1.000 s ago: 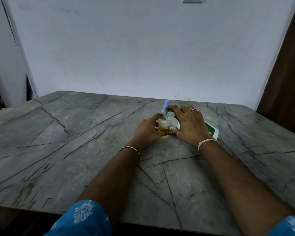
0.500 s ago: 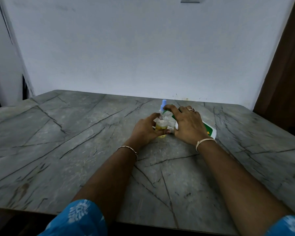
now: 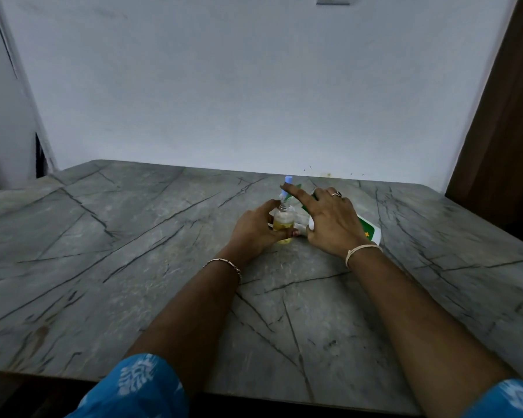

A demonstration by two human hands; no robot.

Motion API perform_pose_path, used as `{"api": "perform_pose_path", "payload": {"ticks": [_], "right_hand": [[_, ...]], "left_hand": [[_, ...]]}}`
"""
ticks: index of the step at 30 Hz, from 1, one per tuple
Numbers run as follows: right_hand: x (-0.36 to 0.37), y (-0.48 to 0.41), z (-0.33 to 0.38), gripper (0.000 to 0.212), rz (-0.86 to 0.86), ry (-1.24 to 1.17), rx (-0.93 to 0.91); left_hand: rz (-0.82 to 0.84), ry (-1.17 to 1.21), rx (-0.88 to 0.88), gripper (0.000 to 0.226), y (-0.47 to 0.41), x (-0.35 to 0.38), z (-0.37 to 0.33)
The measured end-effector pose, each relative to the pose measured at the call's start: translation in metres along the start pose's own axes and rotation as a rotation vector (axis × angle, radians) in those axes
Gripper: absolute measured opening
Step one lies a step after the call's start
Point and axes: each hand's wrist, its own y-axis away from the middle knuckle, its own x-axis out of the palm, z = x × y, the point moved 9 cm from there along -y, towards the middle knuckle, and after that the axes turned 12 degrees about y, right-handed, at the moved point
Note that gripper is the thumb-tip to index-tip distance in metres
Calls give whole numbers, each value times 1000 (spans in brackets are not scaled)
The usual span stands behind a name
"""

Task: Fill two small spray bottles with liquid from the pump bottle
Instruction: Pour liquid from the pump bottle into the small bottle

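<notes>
- A small spray bottle [image 3: 283, 221] stands upright on the grey veined counter [image 3: 127, 242], just right of the frame's centre. It holds yellow liquid in its lower part and has a pale blue spray top [image 3: 287, 183].
- The left hand [image 3: 261, 229] grips this bottle, fingers curled round its body from the left.
- The right hand [image 3: 329, 220] is released, its fingers loosely spread. The forefinger reaches left and touches the blue spray top.
- Under the right palm is the green-and-white pump bottle [image 3: 370, 232], mostly hidden. Whether it lies flat or tilted I cannot tell.
- A ring [image 3: 336, 194] sits on one right finger, and each wrist wears a thin bracelet.
- Blue patterned sleeves [image 3: 139, 384] show at the bottom edge, and a white wall [image 3: 254, 86] fills the upper frame.
</notes>
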Motion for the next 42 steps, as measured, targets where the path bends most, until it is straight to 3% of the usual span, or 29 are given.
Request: {"api": "perform_pose_path", "payload": {"ticks": [8,18,42], "right_hand": [[-1,-2,1,78,0,-33,28],[-1,0,1,84,-7,9,10],[0,-3,0,77,-2,-80,38]], "left_hand": [[8,5,1,72,0,0,-1],[15,3,-2,75,-1,1,2],[33,64,-24,74,-5,1,5]]}}
